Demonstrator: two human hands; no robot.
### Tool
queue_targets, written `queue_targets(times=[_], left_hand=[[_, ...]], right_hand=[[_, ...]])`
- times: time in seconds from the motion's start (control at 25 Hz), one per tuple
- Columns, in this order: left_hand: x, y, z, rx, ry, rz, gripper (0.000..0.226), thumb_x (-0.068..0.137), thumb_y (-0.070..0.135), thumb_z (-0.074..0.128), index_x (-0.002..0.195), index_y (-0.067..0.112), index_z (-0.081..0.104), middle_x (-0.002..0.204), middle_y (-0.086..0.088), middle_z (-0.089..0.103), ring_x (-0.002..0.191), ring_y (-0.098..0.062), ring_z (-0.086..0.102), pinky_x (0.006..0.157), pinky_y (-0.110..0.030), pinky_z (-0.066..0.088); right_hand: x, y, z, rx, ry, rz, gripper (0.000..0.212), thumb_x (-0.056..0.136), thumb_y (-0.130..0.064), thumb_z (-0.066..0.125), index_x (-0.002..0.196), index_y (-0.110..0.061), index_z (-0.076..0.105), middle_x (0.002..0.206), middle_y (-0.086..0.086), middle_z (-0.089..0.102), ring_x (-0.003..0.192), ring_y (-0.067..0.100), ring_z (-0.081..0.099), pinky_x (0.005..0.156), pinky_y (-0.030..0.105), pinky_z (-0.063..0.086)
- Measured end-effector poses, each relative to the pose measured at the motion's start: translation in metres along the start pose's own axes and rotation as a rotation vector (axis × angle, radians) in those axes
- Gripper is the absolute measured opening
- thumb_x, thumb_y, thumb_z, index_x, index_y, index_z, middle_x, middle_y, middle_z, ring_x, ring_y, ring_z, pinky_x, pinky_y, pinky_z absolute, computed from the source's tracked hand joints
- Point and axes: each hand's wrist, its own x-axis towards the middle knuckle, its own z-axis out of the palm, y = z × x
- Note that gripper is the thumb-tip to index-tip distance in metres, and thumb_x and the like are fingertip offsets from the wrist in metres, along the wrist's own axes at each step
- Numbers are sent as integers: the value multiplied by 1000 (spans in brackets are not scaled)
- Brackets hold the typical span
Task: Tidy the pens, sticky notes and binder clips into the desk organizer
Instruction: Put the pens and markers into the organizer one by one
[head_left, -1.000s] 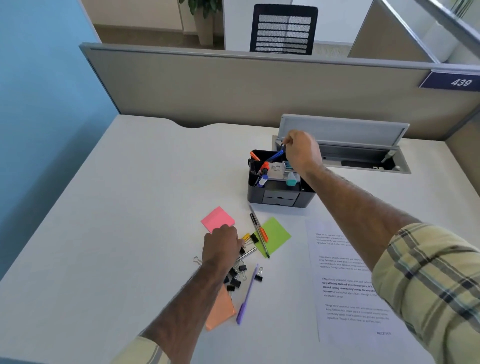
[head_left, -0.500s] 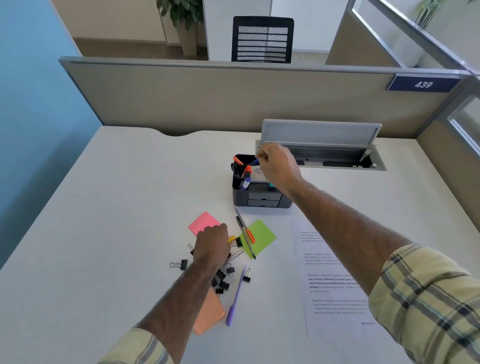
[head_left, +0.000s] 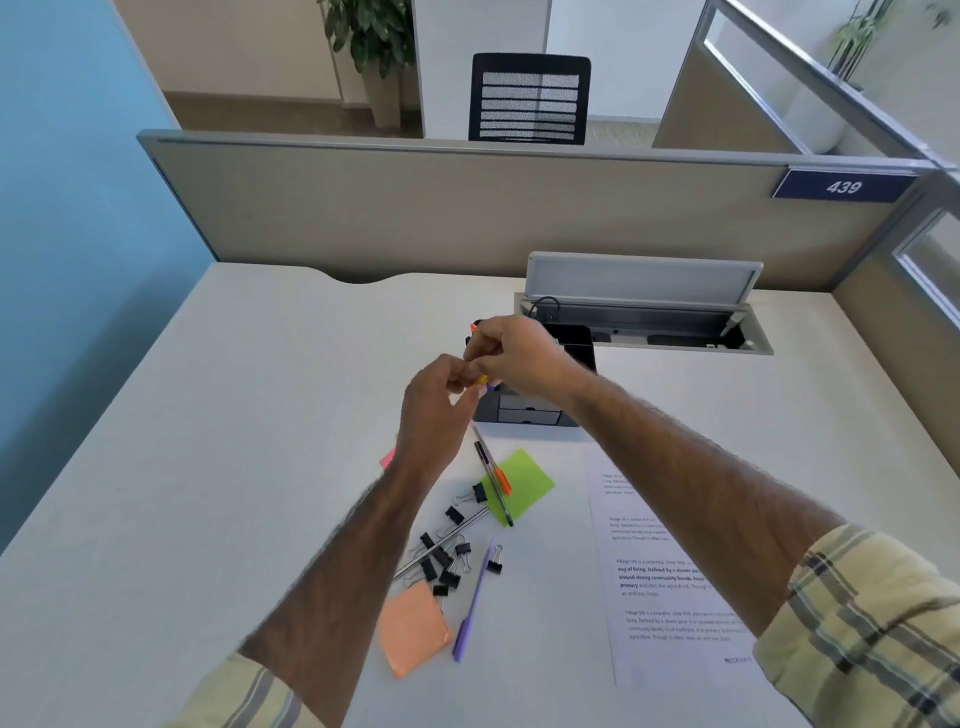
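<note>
- Your left hand (head_left: 434, 410) and your right hand (head_left: 511, 358) meet in the air just in front of the black plastic desk organizer (head_left: 535, 410), which stands on the white desk (head_left: 234, 467).
- Between the fingertips of both hands you pinch a small yellow-orange thing (head_left: 482, 380); it is mostly hidden, so I cannot tell if it is a clip or a marker cap.
- I judge it light and stiff; a two-finger pinch is enough, but keep it firm while one hand gives it to the other.
- The small black metal binder clips (head_left: 441, 558) lie scattered near the body, some touching each other. They are light and hard, and their wire handles swing, so take each one by the black body.
- The slim purple pen (head_left: 472, 603) and the orange-capped pen (head_left: 496, 478) can roll; take them at the middle of the barrel.
- The peach sticky note pad (head_left: 413, 631) and the green sticky note pad (head_left: 522, 486) are soft at the edges; lift a whole pad by two opposite sides, because a single sheet may peel off.
</note>
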Motion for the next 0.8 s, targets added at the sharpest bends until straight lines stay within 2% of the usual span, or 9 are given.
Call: queue_targets(times=[0.08,0.2,0.32,0.4,0.48,0.56,0.64,0.68,0.8], left_hand=[[6,6,-1,-46,40,14,10,88,19,70,93,23,63,91,9,69,87,-12,64,78,-29,52],[9,10,0,-60,75,32,13,88,22,71,97,26,62,96,11,67,93,-10,62,81,-26,51],[3,4,2,78,74,16,22,90,26,70,111,23,63,113,9,59,105,-13,55,89,-27,45],[-13,-7,2,234,25,-7,12,93,27,65,105,24,63,108,8,56,100,-13,55,86,-29,47],[-35,-19,2,353,-71,-48,4,96,28,62,93,26,61,98,8,55,90,-13,55,76,-29,48],[-58,-33,3,441,-166,-122,11,97,30,59,89,22,61,95,4,57,86,-15,56,71,-32,49],[-78,-44,5,521,-243,-188,16,98,31,56,92,18,62,97,1,59,87,-18,58,74,-37,52],[-86,-47,5,558,-278,-212,18,99,32,54,94,17,62,98,1,59,87,-19,59,74,-38,53],[-104,-55,8,631,-394,-259,16,97,30,53,94,18,61,101,2,61,90,-19,60,75,-35,51]], right_hand=[[3,-4,-12,49,3,9,10,83,0,75,87,-9,73,81,5,75,71,15,71,73,34,62],[6,-4,-25,27,-35,13,13,84,2,72,86,-11,73,79,2,75,68,8,70,67,21,58],[19,3,-39,-6,190,65,16,91,2,64,88,-13,70,85,0,70,74,8,68,69,20,57],[33,11,-52,-95,401,95,22,92,3,58,87,-16,67,87,-6,65,76,2,61,67,13,48],[45,18,-60,-164,527,122,30,90,5,52,82,-21,64,81,-11,61,74,-2,55,62,11,40],[56,26,-62,-192,582,156,31,85,7,49,76,-19,63,75,-12,59,73,6,58,60,18,46],[66,37,-59,-226,580,207,26,82,9,47,76,-10,64,75,-8,61,76,18,62,62,28,52],[70,43,-55,-243,543,234,28,83,11,46,80,-10,65,78,-7,61,80,19,63,64,29,53],[74,58,-41,-250,377,264,33,90,12,46,89,-15,65,94,-2,64,89,16,61,68,23,52]])
